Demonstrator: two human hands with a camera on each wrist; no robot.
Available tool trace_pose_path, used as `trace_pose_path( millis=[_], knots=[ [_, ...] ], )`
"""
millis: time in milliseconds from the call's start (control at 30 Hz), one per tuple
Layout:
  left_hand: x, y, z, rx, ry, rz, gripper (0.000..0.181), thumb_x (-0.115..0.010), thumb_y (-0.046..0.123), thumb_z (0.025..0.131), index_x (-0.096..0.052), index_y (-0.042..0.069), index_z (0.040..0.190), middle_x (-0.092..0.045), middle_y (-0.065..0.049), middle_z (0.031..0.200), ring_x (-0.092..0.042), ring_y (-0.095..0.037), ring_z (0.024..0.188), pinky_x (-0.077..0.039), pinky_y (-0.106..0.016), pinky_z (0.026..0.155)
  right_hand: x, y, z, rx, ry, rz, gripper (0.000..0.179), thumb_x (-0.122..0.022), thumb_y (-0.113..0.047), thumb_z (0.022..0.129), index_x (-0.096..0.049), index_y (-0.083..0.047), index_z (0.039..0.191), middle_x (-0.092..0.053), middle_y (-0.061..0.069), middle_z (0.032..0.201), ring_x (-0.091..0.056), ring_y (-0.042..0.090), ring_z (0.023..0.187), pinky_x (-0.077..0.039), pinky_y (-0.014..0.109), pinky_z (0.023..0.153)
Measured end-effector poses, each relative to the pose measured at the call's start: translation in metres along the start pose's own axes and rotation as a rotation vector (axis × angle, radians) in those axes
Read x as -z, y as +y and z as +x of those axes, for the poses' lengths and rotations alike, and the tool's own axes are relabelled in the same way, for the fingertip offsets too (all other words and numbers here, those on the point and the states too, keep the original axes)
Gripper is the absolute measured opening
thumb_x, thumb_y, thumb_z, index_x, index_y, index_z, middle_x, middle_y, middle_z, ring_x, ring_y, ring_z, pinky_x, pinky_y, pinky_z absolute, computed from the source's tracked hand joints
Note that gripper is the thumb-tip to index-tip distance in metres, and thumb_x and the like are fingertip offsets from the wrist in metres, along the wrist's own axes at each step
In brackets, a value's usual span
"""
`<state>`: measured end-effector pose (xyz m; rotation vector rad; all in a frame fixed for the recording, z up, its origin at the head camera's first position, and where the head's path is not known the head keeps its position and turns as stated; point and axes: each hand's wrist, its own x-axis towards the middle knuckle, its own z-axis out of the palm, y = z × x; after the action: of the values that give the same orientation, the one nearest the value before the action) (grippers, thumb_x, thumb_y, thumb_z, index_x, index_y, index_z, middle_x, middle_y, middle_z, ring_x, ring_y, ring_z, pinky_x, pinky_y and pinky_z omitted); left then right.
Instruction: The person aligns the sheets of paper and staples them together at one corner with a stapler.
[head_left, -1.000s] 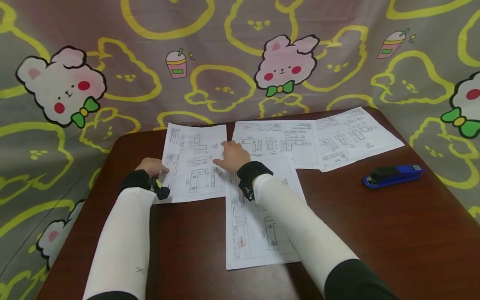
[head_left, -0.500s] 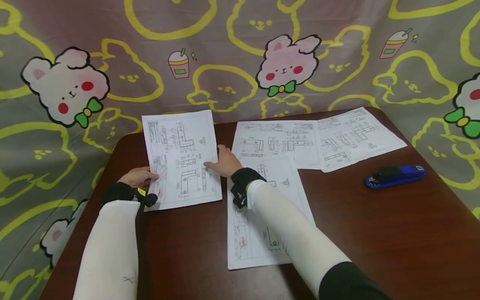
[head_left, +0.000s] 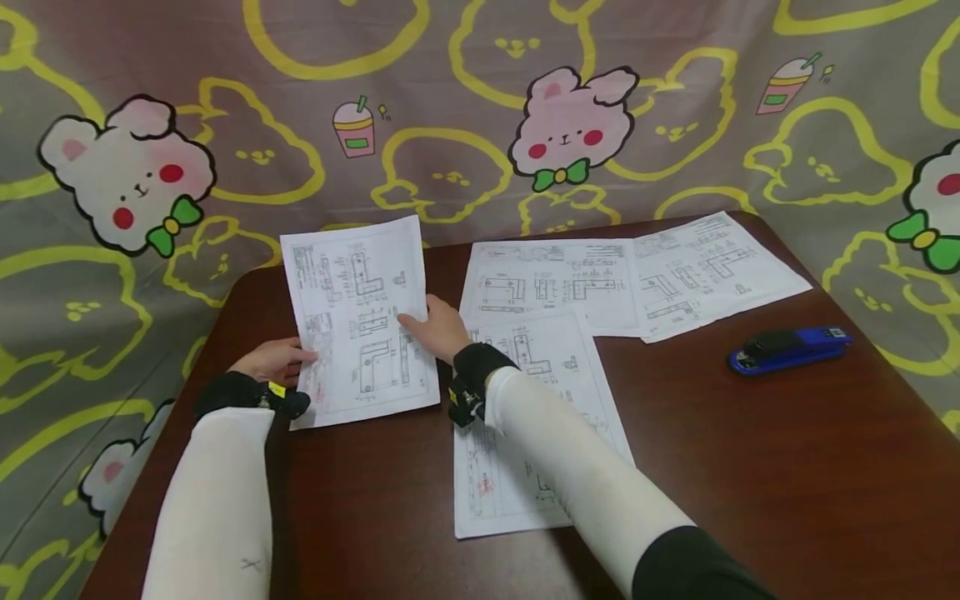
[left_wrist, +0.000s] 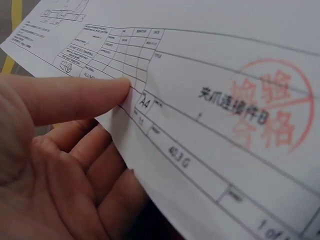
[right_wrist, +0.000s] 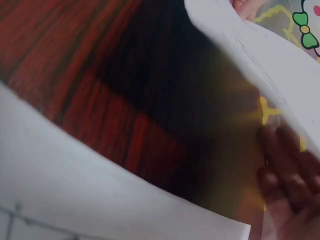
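Note:
A sheet with technical drawings [head_left: 360, 383] is held up off the table, its top edge tipped toward the backdrop. My left hand [head_left: 268, 362] pinches its left edge. In the left wrist view the thumb [left_wrist: 95, 97] lies on the printed title block and the fingers curl behind; a red round stamp [left_wrist: 272, 107] shows nearby. At the right edge my right hand [head_left: 441, 331] grips with its thumb on the front and the other fingers behind. The right wrist view shows those fingers [right_wrist: 287, 170] behind the lifted sheet [right_wrist: 285, 70].
Another drawing sheet [head_left: 495, 500] lies flat under my right forearm, overlapping a sheet [head_left: 555, 292] behind it. A further sheet [head_left: 712, 287] lies slanted at the back right. The blue stapler [head_left: 791, 350] rests on the brown table [head_left: 787, 467]. A patterned curtain [head_left: 442, 100] hangs behind.
The left sheet has been lifted from the table and drawn left, tilting up. Both hands moved left with it, and the right hand came to its right edge.

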<state>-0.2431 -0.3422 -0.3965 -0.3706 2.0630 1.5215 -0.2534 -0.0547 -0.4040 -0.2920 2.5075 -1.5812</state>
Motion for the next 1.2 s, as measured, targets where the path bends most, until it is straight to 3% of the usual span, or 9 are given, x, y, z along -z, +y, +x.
trace_pose_path(
  millis=[133,267,667,967,1200],
  knots=[
    [-0.006,-0.001,0.002,-0.03,-0.004,0.019,0.062,-0.059,0.024,0.098,-0.029,0.001,0.146,-0.062,0.007,0.102,-0.063,-0.017,0.095,-0.046,-0.042,0.096,0.006,-0.002,0.0,0.077,0.049,0.012,0.032,-0.057,-0.022,0.1,-0.06,-0.002,0.125,-0.067,0.008,0.09,-0.064,0.017,0.072,-0.049,0.026,0.068],
    [-0.013,0.001,0.002,-0.048,0.004,0.02,0.062,-0.06,0.027,0.097,-0.03,0.003,0.147,-0.062,0.007,0.104,-0.063,-0.017,0.096,-0.045,-0.041,0.096,0.016,-0.001,0.001,0.109,0.04,0.011,0.03,-0.055,-0.018,0.1,-0.061,0.0,0.123,-0.067,0.01,0.091,-0.063,0.017,0.073,-0.049,0.026,0.068],
    [-0.043,0.016,0.008,-0.113,-0.028,0.034,0.061,-0.057,0.023,0.099,-0.03,-0.004,0.147,-0.067,0.005,0.099,-0.068,-0.014,0.087,-0.053,-0.031,0.078,0.056,0.015,0.003,0.065,0.005,-0.032,0.032,-0.053,-0.02,0.101,-0.059,-0.001,0.127,-0.067,0.013,0.099,-0.064,0.021,0.082,-0.049,0.031,0.076],
    [-0.066,0.025,0.013,-0.165,0.019,0.174,0.054,-0.052,0.028,0.102,-0.038,-0.005,0.143,-0.063,-0.016,0.118,-0.067,-0.018,0.088,-0.054,-0.035,0.081,0.084,0.026,0.002,0.063,0.004,-0.058,0.03,-0.051,-0.019,0.102,-0.061,0.0,0.123,-0.067,0.013,0.098,-0.064,0.023,0.081,-0.049,0.033,0.075],
    [-0.082,0.034,0.017,-0.224,0.023,0.205,0.048,-0.05,0.025,0.103,-0.044,-0.008,0.137,-0.067,-0.013,0.105,-0.066,-0.016,0.078,-0.056,-0.034,0.075,0.109,0.037,-0.002,0.058,-0.039,-0.057,0.031,-0.046,-0.018,0.104,-0.06,-0.002,0.126,-0.068,0.013,0.1,-0.064,0.023,0.082,-0.049,0.033,0.074]
  ],
)
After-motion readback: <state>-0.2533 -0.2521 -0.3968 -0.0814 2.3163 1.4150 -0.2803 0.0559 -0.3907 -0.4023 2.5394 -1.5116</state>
